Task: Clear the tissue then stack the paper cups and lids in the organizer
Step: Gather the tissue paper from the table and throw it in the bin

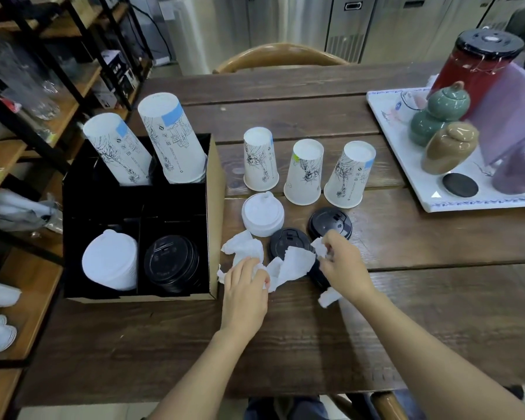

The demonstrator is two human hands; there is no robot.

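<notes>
Two bare forearms reaching up from the bottom of the frame over a dark wooden tabletop (406,298). Left hand (244,286) at lower centre, fingers curled down onto crumpled white tissue (294,265). Right hand (344,265) just right of it, fingers pinching another part of the tissue; a scrap of tissue showing below the wrist. Partly under the tissue, two black lids (289,241); a stack of white lids (262,215) just above the left hand. Behind these, mid-frame, three upside-down printed paper cups (303,172) in a row. Left of centre, a black cardboard organizer (215,189) with two tall inverted cup stacks (172,137) in its rear compartments, white lids (111,260) front left, black lids (172,263) front right. Upper right, a white tray (406,153) carrying ceramic jars (449,147) and a red canister (473,65). Far left, wooden shelving (28,110).
</notes>
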